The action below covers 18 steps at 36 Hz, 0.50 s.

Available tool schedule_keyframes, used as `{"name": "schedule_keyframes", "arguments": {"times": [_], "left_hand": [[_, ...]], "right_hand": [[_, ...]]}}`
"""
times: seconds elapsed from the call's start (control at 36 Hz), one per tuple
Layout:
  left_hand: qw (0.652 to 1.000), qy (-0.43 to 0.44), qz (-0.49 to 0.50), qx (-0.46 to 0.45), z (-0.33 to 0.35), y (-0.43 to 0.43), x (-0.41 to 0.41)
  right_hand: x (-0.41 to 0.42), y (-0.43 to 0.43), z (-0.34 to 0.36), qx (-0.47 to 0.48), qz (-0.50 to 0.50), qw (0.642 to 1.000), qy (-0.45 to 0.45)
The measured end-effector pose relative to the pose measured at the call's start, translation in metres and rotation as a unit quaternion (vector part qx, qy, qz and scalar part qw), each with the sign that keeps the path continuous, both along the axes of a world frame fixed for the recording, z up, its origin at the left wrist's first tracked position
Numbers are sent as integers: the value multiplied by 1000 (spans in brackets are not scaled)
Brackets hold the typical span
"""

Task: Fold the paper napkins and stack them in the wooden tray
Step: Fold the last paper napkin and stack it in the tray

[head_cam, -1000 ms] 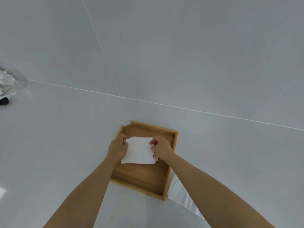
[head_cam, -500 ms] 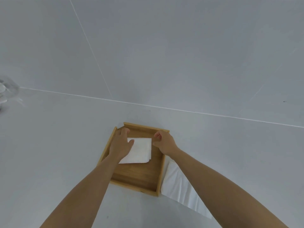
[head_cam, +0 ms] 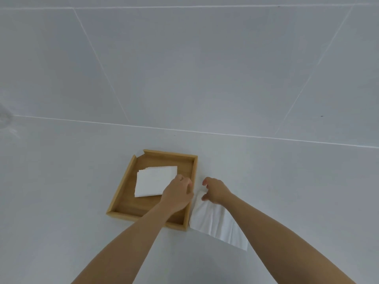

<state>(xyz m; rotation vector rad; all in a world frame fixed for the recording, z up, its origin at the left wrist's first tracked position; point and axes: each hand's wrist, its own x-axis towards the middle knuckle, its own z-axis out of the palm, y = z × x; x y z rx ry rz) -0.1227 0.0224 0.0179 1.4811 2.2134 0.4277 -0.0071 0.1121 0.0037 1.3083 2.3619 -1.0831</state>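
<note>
A wooden tray (head_cam: pixel 123 189) lies on the white surface, and a small stack of folded white napkins (head_cam: pixel 152 181) rests inside it toward the far side. My left hand (head_cam: pixel 178 193) hovers over the tray's right part with fingers loosely curled, holding nothing. My right hand (head_cam: pixel 215 190) is just right of the tray, fingers spread, its fingertips on the near end of an unfolded white napkin (head_cam: pixel 213 222) that lies flat against the tray's right wall. My right forearm covers part of that napkin.
The white surface (head_cam: pixel 61 191) runs to a tiled white wall (head_cam: pixel 184 68) behind the tray. A blurred transparent object (head_cam: pixel 4 117) sits at the far left edge.
Both hands have let go of the folded stack in the tray and moved right. My right hand has left the tray and come down onto the flat napkin beside it.
</note>
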Motion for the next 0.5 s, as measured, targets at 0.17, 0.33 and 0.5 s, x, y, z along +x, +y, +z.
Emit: {"name": "schedule_keyframes", "arguments": {"times": [0.17,0.33,0.5], "left_hand": [[1000,3,-17,-19,-4,-6,10],[998,-16,-23,-49,0,-4,16],[995,-66,-17,-77,1,3,27]], "right_hand": [[-7,-16,-10,66,30,996,-52],[-1,-23,-18,78,22,994,-75],[17,-17,-15,39,-27,998,-32]]}}
